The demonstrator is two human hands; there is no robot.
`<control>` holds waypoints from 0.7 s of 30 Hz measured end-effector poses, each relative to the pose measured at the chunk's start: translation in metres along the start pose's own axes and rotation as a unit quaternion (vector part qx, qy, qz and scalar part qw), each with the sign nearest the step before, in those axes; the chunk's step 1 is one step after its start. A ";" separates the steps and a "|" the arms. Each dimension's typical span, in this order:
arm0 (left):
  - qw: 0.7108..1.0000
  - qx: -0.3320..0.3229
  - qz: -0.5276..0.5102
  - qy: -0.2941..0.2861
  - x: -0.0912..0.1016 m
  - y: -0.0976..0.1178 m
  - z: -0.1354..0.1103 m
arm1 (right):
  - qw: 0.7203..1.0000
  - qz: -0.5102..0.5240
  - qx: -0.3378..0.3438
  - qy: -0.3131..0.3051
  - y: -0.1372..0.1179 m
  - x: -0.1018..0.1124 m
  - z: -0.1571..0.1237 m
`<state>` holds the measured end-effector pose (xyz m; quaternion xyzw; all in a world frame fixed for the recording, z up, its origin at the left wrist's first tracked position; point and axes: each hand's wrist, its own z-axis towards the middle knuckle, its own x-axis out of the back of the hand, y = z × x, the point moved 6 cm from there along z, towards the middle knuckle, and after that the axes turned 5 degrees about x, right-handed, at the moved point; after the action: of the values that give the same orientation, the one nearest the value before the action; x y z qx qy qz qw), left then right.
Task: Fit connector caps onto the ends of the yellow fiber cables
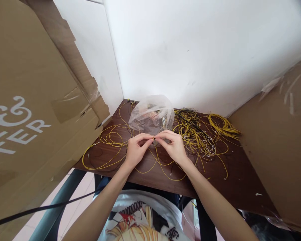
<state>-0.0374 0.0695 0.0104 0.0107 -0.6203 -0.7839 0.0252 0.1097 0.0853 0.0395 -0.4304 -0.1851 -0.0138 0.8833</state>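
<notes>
Where both hands (135, 149) (176, 147) converge, their fingers (147, 142) pinch a dark piece (154, 138).

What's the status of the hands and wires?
Left hand and right hand meet, pinching a small dark piece. Plastic bag just beyond. Wire tangle to the right.

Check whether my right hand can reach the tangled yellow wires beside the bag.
Likely yes: your right hand is close to the wires with nothing visible between, though it's pinching a small piece.
</notes>
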 end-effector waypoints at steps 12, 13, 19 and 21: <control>0.999 -0.023 0.020 0.013 0.002 -0.002 -0.001 | 0.996 0.036 -0.085 0.018 0.010 -0.001 -0.001; 0.999 -0.023 0.019 0.013 0.002 -0.002 -0.001 | 0.994 0.045 -0.094 0.019 0.011 -0.002 -0.001; 0.999 -0.032 0.014 0.018 0.002 0.004 -0.001 | 0.984 0.113 -0.137 0.006 0.015 -0.004 0.000; 0.999 -0.040 0.029 0.019 0.002 0.005 0.000 | 0.988 0.099 -0.115 0.001 0.013 -0.004 0.001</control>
<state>-0.0396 0.0677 0.0156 0.0064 -0.5878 -0.8068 0.0598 0.1082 0.0936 0.0294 -0.5456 -0.1374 0.0523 0.8251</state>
